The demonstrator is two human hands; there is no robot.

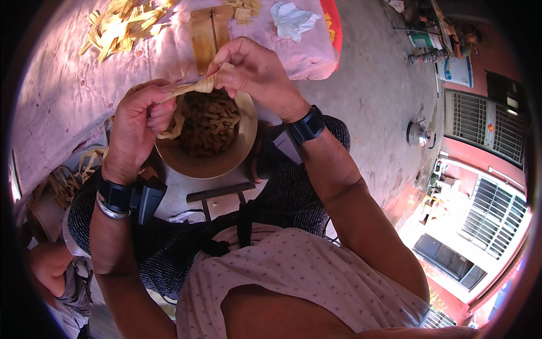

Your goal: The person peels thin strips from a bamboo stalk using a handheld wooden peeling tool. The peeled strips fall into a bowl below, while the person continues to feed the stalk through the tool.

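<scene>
Stretched between my two hands is a pale yellow, twisted strip (pixel 192 88) that looks like dried plant material. My left hand (pixel 146 108) pinches its left end, and a loose length of it hangs curled below. My right hand (pixel 250 70) grips the other end between thumb and fingers. Directly beneath sits a wide metal basin (pixel 211 167), holding many small brownish pieces (pixel 214 123). Beyond my hands, on the cloth-covered table, lies a wooden board (pixel 203 38) with a thin dark rod or slit along it.
A pink quilted cloth (pixel 139 68) covers the table; a heap of yellow strips (pixel 123 27) and a crumpled white cloth or bag (pixel 293 20) lie on it. More strips (pixel 63 180) hang at lower left, near another person's arm (pixel 51 265). A metal kettle (pixel 418 134) stands on the concrete floor.
</scene>
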